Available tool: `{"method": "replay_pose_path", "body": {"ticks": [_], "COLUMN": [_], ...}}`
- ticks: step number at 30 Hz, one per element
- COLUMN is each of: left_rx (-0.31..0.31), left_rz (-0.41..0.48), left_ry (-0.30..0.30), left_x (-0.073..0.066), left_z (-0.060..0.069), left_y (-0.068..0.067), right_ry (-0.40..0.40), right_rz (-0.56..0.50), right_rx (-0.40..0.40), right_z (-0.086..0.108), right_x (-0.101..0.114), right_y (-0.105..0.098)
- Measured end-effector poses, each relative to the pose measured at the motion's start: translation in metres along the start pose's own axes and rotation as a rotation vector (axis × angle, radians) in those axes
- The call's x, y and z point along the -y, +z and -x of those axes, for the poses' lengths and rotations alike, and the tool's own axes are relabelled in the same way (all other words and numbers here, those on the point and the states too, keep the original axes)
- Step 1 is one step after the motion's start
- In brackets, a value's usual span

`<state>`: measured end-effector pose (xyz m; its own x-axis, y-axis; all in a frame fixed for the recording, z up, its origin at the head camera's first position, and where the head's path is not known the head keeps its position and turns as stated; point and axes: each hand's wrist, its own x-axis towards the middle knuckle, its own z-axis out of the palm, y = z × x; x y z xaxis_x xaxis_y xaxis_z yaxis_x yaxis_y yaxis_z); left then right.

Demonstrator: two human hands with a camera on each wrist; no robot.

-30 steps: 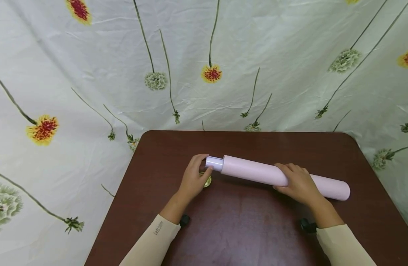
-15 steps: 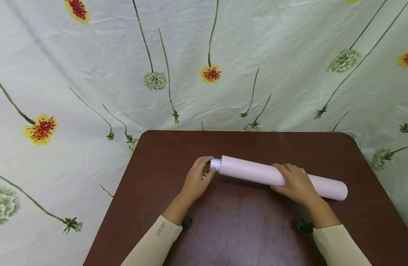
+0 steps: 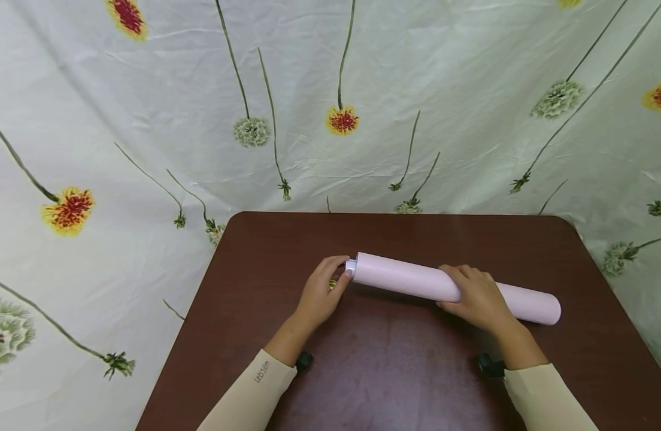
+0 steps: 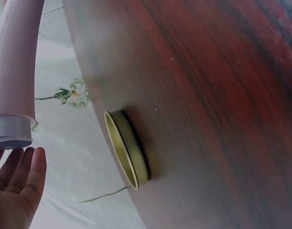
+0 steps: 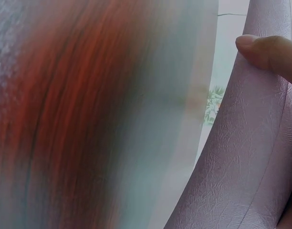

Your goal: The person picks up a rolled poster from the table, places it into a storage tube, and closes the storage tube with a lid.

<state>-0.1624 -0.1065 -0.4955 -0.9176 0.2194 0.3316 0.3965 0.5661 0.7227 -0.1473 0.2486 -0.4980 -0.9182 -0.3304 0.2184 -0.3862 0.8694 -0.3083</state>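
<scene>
A long pink roll (image 3: 406,277) with a leathery, creased surface lies slantwise over the table, and a pale inner roll (image 3: 350,268) sticks out a little from its left end. My left hand (image 3: 318,294) has thumb and fingertips about that pale end; in the left wrist view its fingertips meet the inner roll's (image 4: 12,129) rim, while the thumb cannot be made out. My right hand (image 3: 477,299) grips the pink roll around its middle, the thumb (image 5: 260,50) pressed along its surface. A round gold-coloured rimmed thing (image 4: 129,150) sits on the table beside my left hand, mostly hidden in the head view.
The dark brown wooden table (image 3: 384,371) has rounded far corners. Behind it hangs a white cloth (image 3: 298,78) printed with flowers. The right end of the pink roll reaches toward the table's right side.
My left hand has moved right along with the pale inner roll, which now sticks out much less from the pink roll. The right hand and pink roll have shifted slightly left.
</scene>
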Motion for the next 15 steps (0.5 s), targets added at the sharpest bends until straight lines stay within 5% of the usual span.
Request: {"method": "replay_pose_path", "body": {"ticks": [15], "left_rx": [0.026], "left_rz": [0.019], "left_ry": [0.036], "left_x": [0.0002], "left_z": [0.0024], "left_y": [0.0095], "right_ry": [0.000], "right_rz": [0.000], "right_rx": [0.005], "right_z": [-0.0003], "right_x": [0.0018], "right_y": [0.0024]}}
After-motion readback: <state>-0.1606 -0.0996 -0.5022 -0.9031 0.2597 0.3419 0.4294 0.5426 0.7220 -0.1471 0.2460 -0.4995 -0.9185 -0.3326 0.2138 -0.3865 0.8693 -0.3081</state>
